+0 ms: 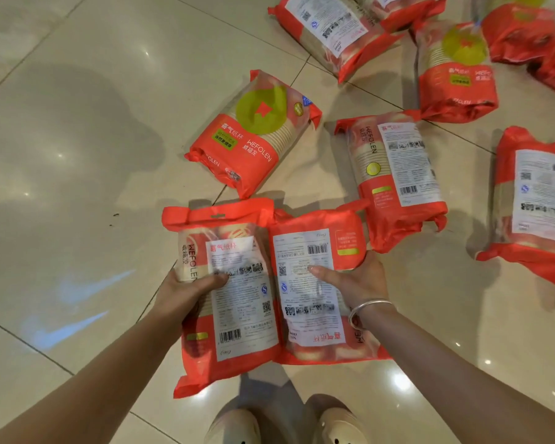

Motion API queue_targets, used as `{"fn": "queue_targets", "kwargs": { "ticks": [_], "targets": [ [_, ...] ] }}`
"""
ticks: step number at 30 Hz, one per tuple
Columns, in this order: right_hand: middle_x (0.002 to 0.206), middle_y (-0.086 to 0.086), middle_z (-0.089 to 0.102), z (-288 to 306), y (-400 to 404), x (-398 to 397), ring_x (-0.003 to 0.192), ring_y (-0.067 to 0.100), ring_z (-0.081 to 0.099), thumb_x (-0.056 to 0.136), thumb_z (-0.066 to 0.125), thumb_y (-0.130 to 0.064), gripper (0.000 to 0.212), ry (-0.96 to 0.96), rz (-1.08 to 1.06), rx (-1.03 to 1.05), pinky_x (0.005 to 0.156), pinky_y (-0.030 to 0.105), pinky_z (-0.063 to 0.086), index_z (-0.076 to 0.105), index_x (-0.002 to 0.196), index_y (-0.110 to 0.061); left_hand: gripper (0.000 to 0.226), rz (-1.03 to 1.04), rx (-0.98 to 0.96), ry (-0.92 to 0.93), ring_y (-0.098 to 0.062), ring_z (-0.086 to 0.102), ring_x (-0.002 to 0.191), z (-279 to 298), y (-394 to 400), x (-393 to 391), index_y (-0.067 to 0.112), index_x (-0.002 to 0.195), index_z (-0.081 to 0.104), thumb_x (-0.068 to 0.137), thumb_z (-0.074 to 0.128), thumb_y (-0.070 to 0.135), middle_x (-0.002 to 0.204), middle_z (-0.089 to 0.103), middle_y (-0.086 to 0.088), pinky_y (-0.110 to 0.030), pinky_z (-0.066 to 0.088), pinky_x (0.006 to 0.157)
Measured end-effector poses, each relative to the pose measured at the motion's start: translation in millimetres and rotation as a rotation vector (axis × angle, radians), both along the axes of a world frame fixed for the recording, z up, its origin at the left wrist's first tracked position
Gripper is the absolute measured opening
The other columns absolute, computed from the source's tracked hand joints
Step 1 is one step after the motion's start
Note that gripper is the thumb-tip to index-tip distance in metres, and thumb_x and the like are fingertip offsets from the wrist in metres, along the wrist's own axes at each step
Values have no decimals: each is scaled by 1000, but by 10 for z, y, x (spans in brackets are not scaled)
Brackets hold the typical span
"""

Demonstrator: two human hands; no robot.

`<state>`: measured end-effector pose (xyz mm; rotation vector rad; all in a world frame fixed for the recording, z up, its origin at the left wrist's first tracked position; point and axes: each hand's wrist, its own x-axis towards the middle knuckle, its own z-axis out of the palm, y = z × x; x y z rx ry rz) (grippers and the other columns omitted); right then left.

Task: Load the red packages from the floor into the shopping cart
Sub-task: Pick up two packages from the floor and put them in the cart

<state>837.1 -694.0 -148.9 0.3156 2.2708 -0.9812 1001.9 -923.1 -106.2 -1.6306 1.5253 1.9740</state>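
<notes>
Glossy beige tile floor (77,155). Left hand (186,290) and right hand (359,280) each grip a red crinkly plastic package (231,315) mid-body; likely light, slippery.

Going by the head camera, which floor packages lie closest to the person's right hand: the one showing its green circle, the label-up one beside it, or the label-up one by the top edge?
From the right hand:
1. Label-up package, just beyond the hand.
2. Green-circle package, up and leftward.
3. Top-edge package, farthest.
</notes>
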Motion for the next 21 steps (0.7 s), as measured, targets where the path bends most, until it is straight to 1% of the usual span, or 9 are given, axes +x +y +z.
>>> {"fn": "queue_targets", "kwargs": {
  "ticks": [3, 5, 8, 10, 12, 13, 16, 17, 21],
  "targets": [
    [108, 4, 66, 458, 8, -116, 93, 21, 69, 10, 84, -76, 119, 45, -30, -33, 83, 41, 58, 56, 111, -21, 40, 8, -27, 40, -26, 75, 80, 429, -32, -200, 9, 104, 69, 67, 84, 7, 90, 78, -7, -27, 58, 56],
    [108, 3, 67, 886, 25, -205, 93, 19, 70, 13, 86, -75, 115, 72, -59, -32, 82, 41, 59, 59, 112, -23, 34, -2, -50, 64, -24, 75, 78, 868, -41, -356, 12, 99, 69, 68, 82, 4, 86, 78, -3, -25, 58, 55],
    [108, 3, 68, 1683, 134, -335, 92, 18, 71, 15, 86, -75, 114, 103, -87, -48, 80, 39, 60, 60, 112, -22, 42, -36, -64, 90, -23, 75, 81, 1687, -31, -588, 12, 104, 66, 67, 83, 4, 92, 77, -4, -27, 60, 59],
    [107, 2, 68, 2394, 190, -429, 91, 18, 71, 17, 85, -77, 114, 130, -111, -28, 77, 37, 60, 60, 112, -20, 55, -60, -74, 107, -22, 75, 84, 2309, -13, -737, 11, 113, 63, 63, 86, 6, 98, 76, -4, -27, 59, 60],
    [104, 0, 68, 3142, 259, -510, 90, 16, 71, 23, 86, -76, 107, 147, -123, -15, 72, 33, 61, 62, 111, -20, 69, -86, -77, 114, -21, 75, 85, 2960, 20, -883, 12, 119, 60, 56, 89, 12, 101, 76, -3, -26, 58, 60],
    [103, -2, 68, 3516, 304, -538, 89, 14, 70, 24, 86, -75, 104, 152, -128, -8, 72, 33, 60, 62, 110, -21, 69, -108, -80, 122, -20, 75, 84, 3290, 44, -962, 12, 119, 61, 56, 89, 13, 101, 76, -3, -25, 58, 59],
    [105, -2, 70, 4574, 465, -636, 91, 16, 70, 18, 86, -76, 109, 186, -211, -69, 77, 38, 60, 61, 109, -23, 62, -121, -99, 160, -19, 75, 83, 4315, 129, -1210, 12, 118, 61, 62, 86, 6, 100, 76, -1, -26, 56, 61],
    [104, -2, 70, 4933, 509, -659, 90, 16, 71, 20, 88, -73, 106, 208, -229, -97, 77, 38, 60, 60, 109, -22, 63, -122, -109, 173, -18, 74, 83, 4652, 165, -1295, 13, 119, 60, 62, 86, 6, 101, 75, 0, -27, 56, 62],
    [98, -3, 72, 6256, 709, -701, 84, 13, 71, 39, 97, -44, 85, 289, -309, -177, 74, 34, 59, 57, 108, -14, 66, -192, -104, 267, -14, 74, 82, 5853, 304, -1560, 12, 123, 56, 64, 84, 3, 104, 75, 0, -26, 57, 64]
  ]
}}
